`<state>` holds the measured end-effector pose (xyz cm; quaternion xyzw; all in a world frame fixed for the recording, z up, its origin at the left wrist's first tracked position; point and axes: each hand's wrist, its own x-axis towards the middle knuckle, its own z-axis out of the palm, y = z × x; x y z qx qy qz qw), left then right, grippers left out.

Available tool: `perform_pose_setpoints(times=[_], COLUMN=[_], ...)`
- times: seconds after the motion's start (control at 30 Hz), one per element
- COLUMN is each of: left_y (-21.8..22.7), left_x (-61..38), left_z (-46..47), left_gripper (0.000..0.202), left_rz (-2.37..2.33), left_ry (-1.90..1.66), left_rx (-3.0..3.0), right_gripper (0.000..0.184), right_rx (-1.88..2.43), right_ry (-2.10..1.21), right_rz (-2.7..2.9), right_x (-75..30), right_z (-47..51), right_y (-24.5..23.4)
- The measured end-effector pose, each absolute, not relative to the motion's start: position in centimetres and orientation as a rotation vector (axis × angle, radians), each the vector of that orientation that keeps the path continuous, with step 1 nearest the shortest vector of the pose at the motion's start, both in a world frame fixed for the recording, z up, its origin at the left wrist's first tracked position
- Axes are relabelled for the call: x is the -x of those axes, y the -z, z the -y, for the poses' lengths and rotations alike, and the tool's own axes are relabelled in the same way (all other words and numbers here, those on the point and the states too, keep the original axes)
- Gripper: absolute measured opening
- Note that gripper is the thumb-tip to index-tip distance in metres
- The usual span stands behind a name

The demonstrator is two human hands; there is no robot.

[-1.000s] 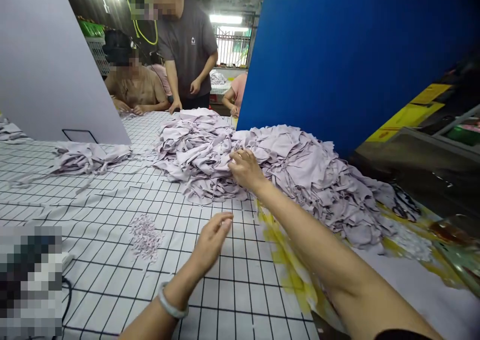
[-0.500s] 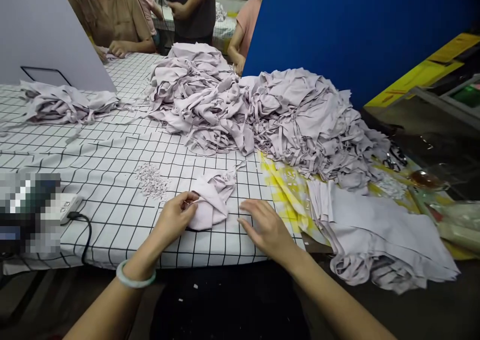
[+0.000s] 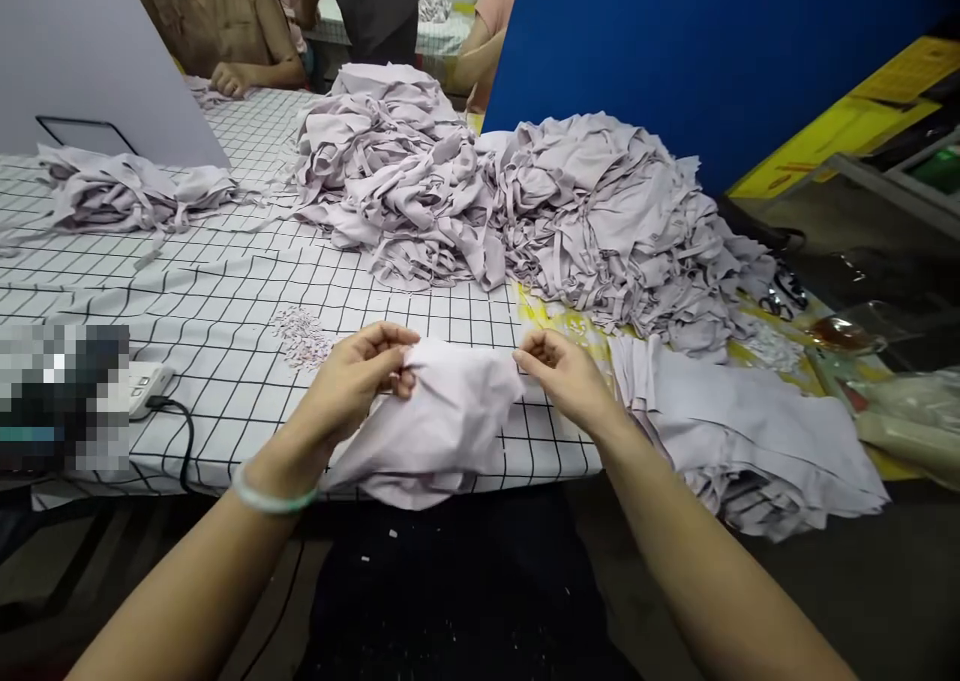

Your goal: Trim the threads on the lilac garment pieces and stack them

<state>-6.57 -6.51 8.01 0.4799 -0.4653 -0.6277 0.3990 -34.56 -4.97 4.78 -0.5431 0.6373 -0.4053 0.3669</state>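
A pale lilac cloth piece hangs over the near edge of the checked table, stretched between my two hands. My left hand, with a pale bangle at the wrist, pinches its upper left corner. My right hand pinches its upper right corner. Behind them a big heap of the same lilac cloth pieces covers the middle of the table. A flat stack of lilac pieces lies just right of my right hand.
A small scatter of tiny cloth snippets lies left of my left hand. A white power strip with a black cable sits at the near left. Another lilac pile lies far left. A blue board stands behind; other people work at the far end.
My right hand left the big heap and a cloth piece came to the near edge. Both hands have now pinched its top corners and spread it out between them.
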Motion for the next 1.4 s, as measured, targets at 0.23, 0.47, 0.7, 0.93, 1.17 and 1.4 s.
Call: perform_pose_setpoints(times=[0.23,0.47,0.7,0.93,1.17,1.4], left_y=[-1.2,1.0,0.1,0.0,-2.6,-5.3], left_x=[5.8,7.1,7.9,7.9,3.8,6.9], left_z=[2.9,-0.7,2.5,4.3,3.8,-1.6], left_gripper=[0.031,0.068,0.082,0.027,0.015,0.04], left_rz=[1.857,2.137,2.222,1.791,1.781,2.17], left_ry=[0.575,0.302,0.409,0.542,0.322,0.391], left_rx=[-1.425,-1.617,-1.474,-1.483,-1.607,-1.215], right_gripper=[0.017,0.05,0.017,0.047,0.037,0.014], right_rx=[1.846,2.201,1.971,1.806,2.14,1.942], right_ry=[0.963,0.649,0.922,1.108,0.772,1.135], right_rz=[-1.861,-1.79,-1.565,-1.978,-1.954,-1.828], right_x=[35.3,28.2,29.9,31.4,31.2,30.4], right_z=[2.1,3.7,9.8,4.8,2.7,-0.1], right_y=[-1.5,-1.9,-3.4,-1.7,0.7,-4.4])
